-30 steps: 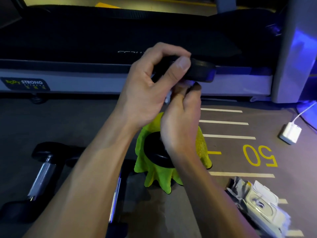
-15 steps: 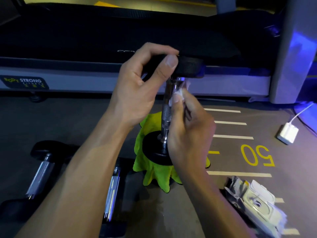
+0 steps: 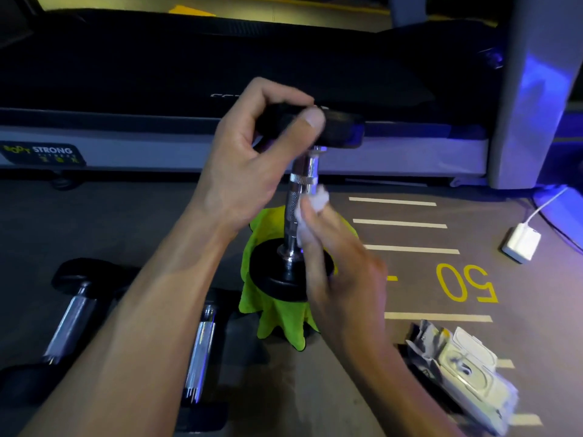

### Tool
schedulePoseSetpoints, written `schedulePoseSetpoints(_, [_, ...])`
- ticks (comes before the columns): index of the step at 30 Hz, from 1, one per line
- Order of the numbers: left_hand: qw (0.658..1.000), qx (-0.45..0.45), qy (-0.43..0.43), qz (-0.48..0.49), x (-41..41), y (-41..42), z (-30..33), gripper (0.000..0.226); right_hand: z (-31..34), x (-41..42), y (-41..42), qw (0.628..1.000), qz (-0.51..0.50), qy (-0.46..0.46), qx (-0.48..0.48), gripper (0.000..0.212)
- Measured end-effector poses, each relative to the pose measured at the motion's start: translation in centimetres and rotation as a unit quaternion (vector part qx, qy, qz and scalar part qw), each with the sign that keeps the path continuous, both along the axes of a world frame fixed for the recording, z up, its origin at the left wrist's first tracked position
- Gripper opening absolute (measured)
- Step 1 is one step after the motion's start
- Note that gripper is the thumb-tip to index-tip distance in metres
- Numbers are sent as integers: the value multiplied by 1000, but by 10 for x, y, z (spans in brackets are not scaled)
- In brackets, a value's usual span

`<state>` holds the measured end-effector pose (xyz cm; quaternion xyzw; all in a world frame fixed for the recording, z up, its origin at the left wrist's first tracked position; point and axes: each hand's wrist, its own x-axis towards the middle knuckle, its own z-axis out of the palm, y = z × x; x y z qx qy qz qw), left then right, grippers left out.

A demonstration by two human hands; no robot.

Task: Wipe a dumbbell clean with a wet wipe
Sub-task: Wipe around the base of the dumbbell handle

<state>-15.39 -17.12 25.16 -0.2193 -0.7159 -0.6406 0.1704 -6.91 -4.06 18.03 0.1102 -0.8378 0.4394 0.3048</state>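
Looking down thru the head cam, I see the dumbbell (image 3: pixel 301 197) standing on end, long axis near vertical, its lower black head on a lime-green cloth (image 3: pixel 277 313) on the gym floor (image 3: pixel 126 222). My left hand (image 3: pixel 249 159) grips the upper head from the left, thumb curled across its front edge, steadying it. My right hand (image 3: pixel 334 266), a bit blurred, comes in from lower right and presses a bunched white wet wipe (image 3: pixel 312 206) against the right side of the chrome knurled handle, approx mid-shaft, fingers curled round the wipe. Right hand is the nearer one to the handle, so I judge the next stroke runs up or down along the shaft. Wipe pack (image 3: pixel 463 370) lies bottom right; two other dumbbells (image 3: pixel 72 313) lie at left.
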Motion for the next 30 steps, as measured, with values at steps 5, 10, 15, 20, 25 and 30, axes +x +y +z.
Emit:
schedulePoseSetpoints(5, [1000, -10, 6, 2, 6, -1, -1, 30, -8, 1, 45, 998, 6, -38, -55, 26])
schedulePoseSetpoints(10, [1000, -1, 13, -1, 11, 2, 0, 30, 5, -31, 45, 978, 53, -167, -116, 20])
schedulePoseSetpoints(15, [1000, -4, 27, 1, 15, 4, -2, 29, -10, -26, 38, 969, 126, -210, -22, 19])
schedulePoseSetpoints(20, [999, 4, 33, 13, 21, 7, -1, 30, -6, -3, 35, 987, 37, -159, 6, 14])
schedulePoseSetpoints(25, [999, 9, 35, 24, 21, 6, 0, 30, -4, 22, 29, 994, 4, -89, 70, 15])
schedulePoseSetpoints(30, [999, -2, 33, 11, 24, 8, -1, 30, -2, 25, -5, 980, 46, -48, 188, 17])
